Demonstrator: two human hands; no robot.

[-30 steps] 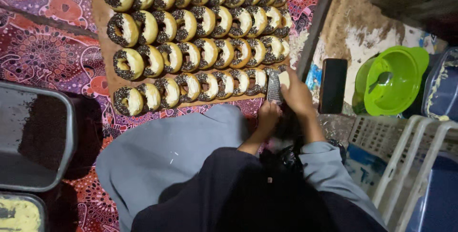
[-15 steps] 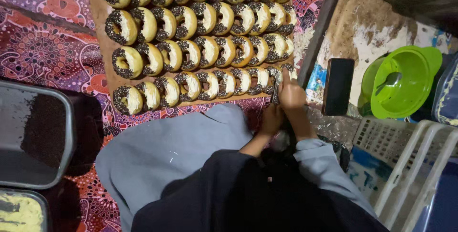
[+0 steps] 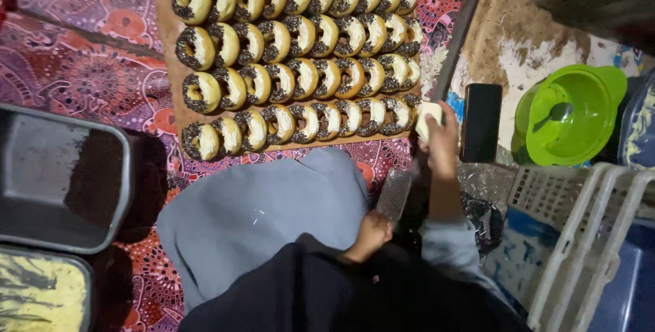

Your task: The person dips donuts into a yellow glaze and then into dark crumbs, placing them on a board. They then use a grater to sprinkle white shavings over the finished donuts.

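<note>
Rows of ring doughnuts [image 3: 300,59], topped with dark sprinkles and pale cream, lie overlapping on a brown board [image 3: 164,66]. My right hand [image 3: 442,142] is at the board's lower right corner and grips a small white block [image 3: 428,112] next to the last doughnut of the bottom row. My left hand [image 3: 372,232] is lower, close to my body, and holds a metal grater [image 3: 394,194] by its lower end. The grater stands tilted just under my right wrist. My grey-clothed lap [image 3: 259,216] fills the space below the board.
A patterned red cloth [image 3: 82,73] covers the floor. Two dark metal trays [image 3: 61,178] sit at the left, the lower one with yellow shreds [image 3: 41,294]. A black phone [image 3: 481,122], a green lidded bowl [image 3: 570,115] and white plastic baskets [image 3: 580,229] are at the right.
My hands were together at the board's lower right corner with the grater raised. Now they are apart: the left has drawn the grater down toward my body, and the white block shows in the right.
</note>
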